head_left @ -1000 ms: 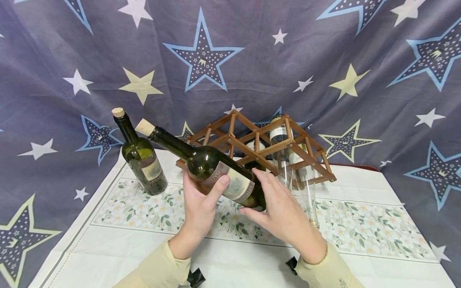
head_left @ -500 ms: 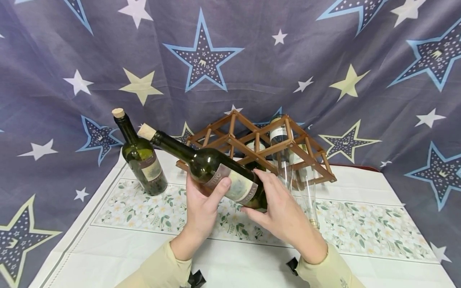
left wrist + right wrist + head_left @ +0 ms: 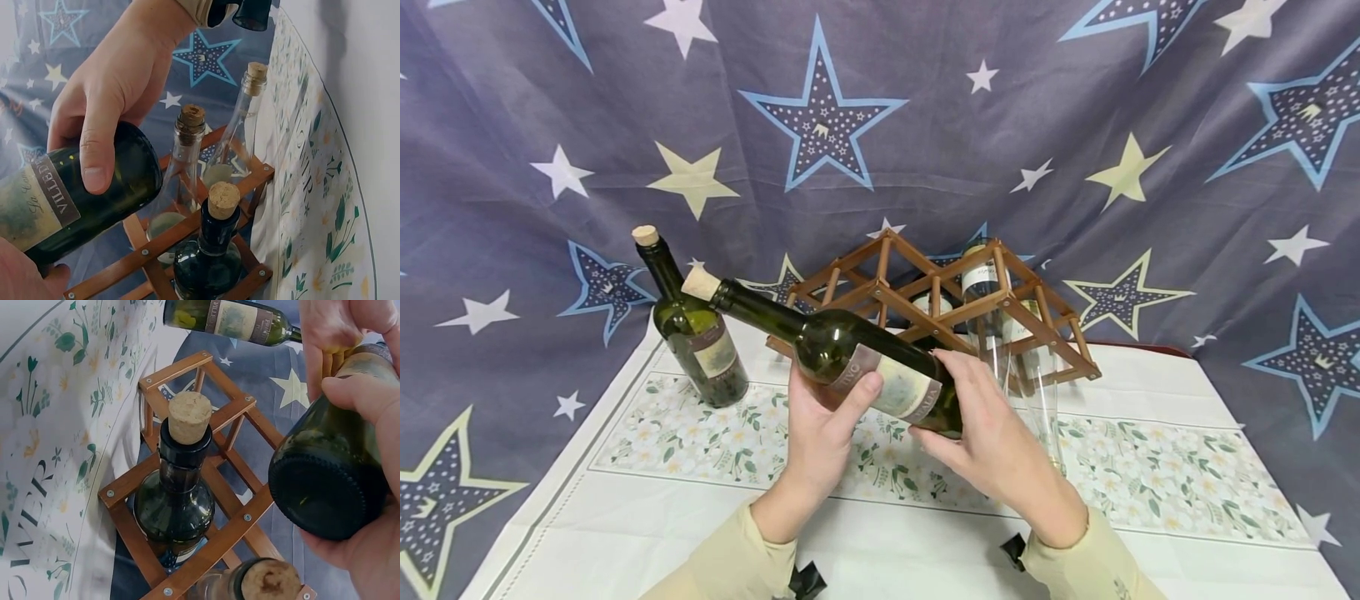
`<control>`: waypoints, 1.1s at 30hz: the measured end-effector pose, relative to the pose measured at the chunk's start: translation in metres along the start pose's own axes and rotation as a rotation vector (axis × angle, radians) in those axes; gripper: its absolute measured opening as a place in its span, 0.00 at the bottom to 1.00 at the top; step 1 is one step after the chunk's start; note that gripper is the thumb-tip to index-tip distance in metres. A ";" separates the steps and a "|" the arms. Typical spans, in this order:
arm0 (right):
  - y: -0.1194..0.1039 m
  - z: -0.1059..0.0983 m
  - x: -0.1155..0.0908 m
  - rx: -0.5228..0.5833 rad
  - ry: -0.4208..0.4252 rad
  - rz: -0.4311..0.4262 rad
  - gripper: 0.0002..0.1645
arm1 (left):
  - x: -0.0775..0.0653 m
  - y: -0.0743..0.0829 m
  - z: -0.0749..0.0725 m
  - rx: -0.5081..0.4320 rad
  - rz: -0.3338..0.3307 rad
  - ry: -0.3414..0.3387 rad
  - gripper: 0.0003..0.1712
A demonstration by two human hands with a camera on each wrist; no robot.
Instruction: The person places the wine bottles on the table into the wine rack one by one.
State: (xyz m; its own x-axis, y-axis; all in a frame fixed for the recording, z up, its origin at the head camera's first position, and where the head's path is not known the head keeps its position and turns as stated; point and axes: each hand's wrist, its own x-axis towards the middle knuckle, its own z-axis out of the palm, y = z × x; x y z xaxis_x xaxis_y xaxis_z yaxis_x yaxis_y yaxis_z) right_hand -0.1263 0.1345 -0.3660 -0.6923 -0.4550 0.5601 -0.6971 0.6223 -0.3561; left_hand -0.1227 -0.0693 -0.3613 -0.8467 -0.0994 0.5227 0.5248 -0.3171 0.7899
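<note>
A dark green wine bottle [image 3: 891, 379] is lying aslant in the air above the near-middle of the table, its neck pointing left and its base right. A pale cork [image 3: 702, 283] is sealing the mouth. The left hand [image 3: 822, 429] is cradling the body from below, thumb pressing on the label and most of its fingers hiding behind the glass. The right hand [image 3: 988, 433] is curling round the base end, fingers over the far side and thumb on the near side.

The glass is probably behaving as stiff, smooth and rather slippery, breakable if knocked, with more weight towards the base; how full it is, I cannot tell. The labelled body and the base are offering the surest hold; the slim neck and the cork look poor places for bearing the weight.

To the left, a matching corked bottle [image 3: 702, 346] is standing upright. On the far side, a wooden rack [image 3: 877, 290] is holding a corked dark bottle [image 3: 175, 503] and two clear bottles, one [image 3: 181, 178] beside the other [image 3: 240, 131]. Beneath everything, a white tablecloth [image 3: 625, 533] with a floral band is spreading out, and a star-patterned curtain [image 3: 820, 83] is hanging beyond.
</note>
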 end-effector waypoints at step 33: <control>0.011 -0.012 -0.002 -0.049 0.093 -0.089 0.53 | -0.001 -0.003 -0.016 0.104 -0.021 -0.130 0.40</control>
State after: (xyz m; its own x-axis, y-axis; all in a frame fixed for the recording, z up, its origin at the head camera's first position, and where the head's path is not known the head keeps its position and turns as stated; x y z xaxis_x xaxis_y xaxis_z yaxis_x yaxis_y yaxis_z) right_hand -0.1303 0.1495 -0.3619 -0.6058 -0.4502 0.6560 -0.7438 0.6132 -0.2661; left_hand -0.1252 -0.0838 -0.3693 -0.8428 0.0313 0.5373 0.5189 -0.2178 0.8266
